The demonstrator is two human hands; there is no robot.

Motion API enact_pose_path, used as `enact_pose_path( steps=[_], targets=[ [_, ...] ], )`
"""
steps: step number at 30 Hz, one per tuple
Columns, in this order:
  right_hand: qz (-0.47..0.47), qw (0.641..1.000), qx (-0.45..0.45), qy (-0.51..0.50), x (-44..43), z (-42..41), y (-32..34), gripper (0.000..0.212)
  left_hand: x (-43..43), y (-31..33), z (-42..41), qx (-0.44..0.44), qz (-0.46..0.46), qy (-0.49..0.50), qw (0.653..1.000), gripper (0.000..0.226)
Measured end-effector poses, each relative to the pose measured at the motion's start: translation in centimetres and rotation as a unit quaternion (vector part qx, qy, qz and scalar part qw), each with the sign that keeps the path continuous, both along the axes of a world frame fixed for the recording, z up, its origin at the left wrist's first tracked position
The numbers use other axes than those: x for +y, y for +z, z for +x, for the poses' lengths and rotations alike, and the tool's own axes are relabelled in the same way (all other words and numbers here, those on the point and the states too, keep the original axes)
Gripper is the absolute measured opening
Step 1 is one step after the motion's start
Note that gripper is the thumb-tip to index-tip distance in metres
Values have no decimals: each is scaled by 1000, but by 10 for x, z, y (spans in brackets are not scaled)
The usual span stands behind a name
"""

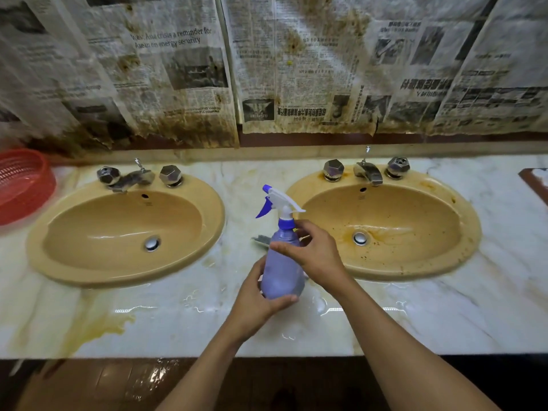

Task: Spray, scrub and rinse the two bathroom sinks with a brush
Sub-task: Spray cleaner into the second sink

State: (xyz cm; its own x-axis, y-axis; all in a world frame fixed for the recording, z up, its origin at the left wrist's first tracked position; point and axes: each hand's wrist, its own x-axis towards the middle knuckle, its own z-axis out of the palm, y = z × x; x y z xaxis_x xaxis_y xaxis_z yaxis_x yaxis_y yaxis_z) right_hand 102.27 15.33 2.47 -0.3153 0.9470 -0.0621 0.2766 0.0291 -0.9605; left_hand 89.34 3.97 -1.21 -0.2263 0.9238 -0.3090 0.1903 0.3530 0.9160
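A translucent purple spray bottle (281,262) with a white and blue trigger head stands upright over the marble counter (178,315) between two yellow oval sinks. My left hand (258,301) grips the bottle's base from below. My right hand (314,250) curls round its shoulder, just under the blue collar. The left sink (59,262) looks fairly clean. The right sink (462,250) has brown stains and specks around its drain and rim. A brush (261,241) lies on the counter, mostly hidden behind the bottle.
A red plastic basket (23,185) sits at the far left of the counter. Each sink has a chrome tap with two knobs at its back. Stained newspaper covers the wall. Yellow stains and water patches mark the counter. A dark tray edge (533,182) shows at far right.
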Motion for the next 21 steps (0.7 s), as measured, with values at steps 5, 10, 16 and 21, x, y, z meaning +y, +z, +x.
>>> enact_pose_path(
  steps=[5,10,16,21],
  targets=[
    [-83,996,36,-21,-4,61,9,51,11,5,47,-68,-28,-89,993,75],
    [-160,974,157,-45,9,140,12,42,28,19,116,-98,-37,-195,975,71],
    [-212,954,194,-87,22,228,9,22,50,20,203,-132,-71,-232,961,77],
    [-249,950,119,-144,31,268,-8,20,53,15,261,-123,-85,-238,960,80]
  ],
)
